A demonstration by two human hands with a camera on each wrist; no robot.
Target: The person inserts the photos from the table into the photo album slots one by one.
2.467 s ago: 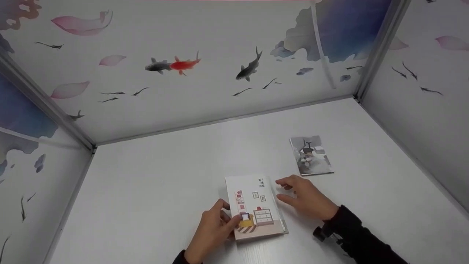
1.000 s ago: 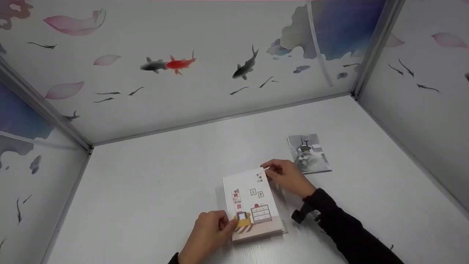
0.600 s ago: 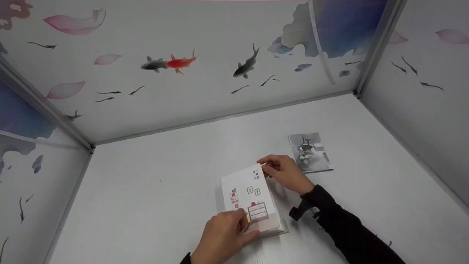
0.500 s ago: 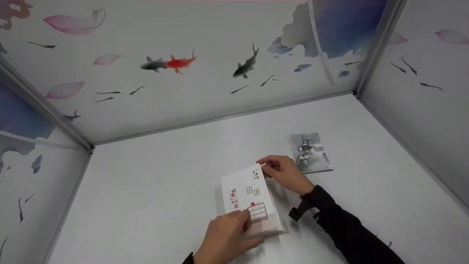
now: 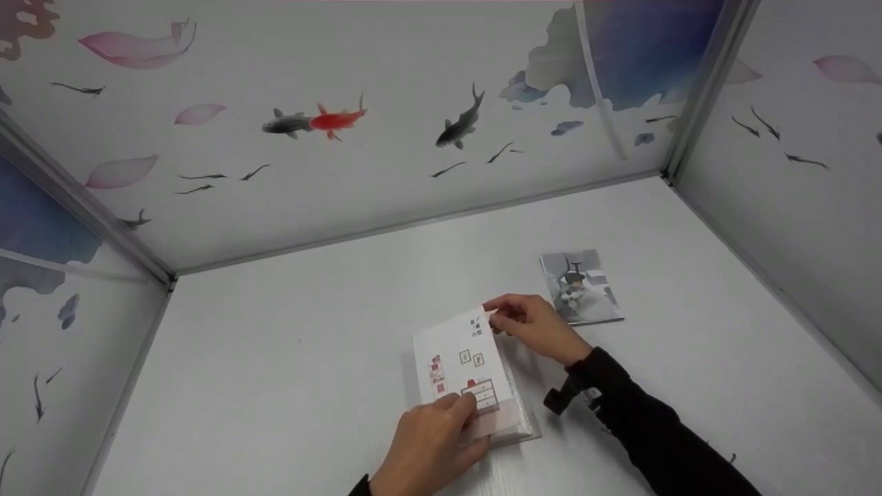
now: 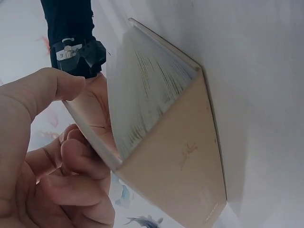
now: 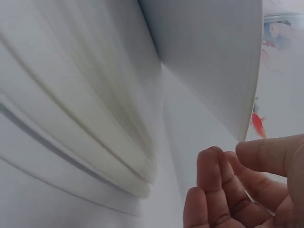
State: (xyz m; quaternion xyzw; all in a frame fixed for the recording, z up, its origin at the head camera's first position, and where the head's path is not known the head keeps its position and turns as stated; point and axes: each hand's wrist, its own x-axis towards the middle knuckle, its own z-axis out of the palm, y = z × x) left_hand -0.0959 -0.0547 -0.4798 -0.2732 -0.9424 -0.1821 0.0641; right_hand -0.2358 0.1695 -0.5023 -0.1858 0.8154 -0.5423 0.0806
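A hardcover book [image 5: 448, 351] with a white cover showing drawn furniture lies on the white table, its front cover raised at a slant. My left hand [image 5: 431, 437] grips the cover's near edge; in the left wrist view the thumb [image 6: 71, 86] lies inside and curled fingers [image 6: 76, 190] lie outside. At the far right corner, my right hand [image 5: 537, 327] pinches the cover tip between thumb and forefinger. The page block [image 7: 109, 128] stays down beneath the lifted cover in the right wrist view. What is printed inside cannot be read.
A second, grey-covered book or booklet [image 5: 582, 288] lies flat beyond the right hand. Pale panels [image 5: 386, 172] painted with fish and petals enclose the white tabletop [image 5: 275, 372] at the back and sides.
The right hand has come to the book's far corner, and the cover has been lifted toward the left. My left hand has moved from the left edge to the near edge.
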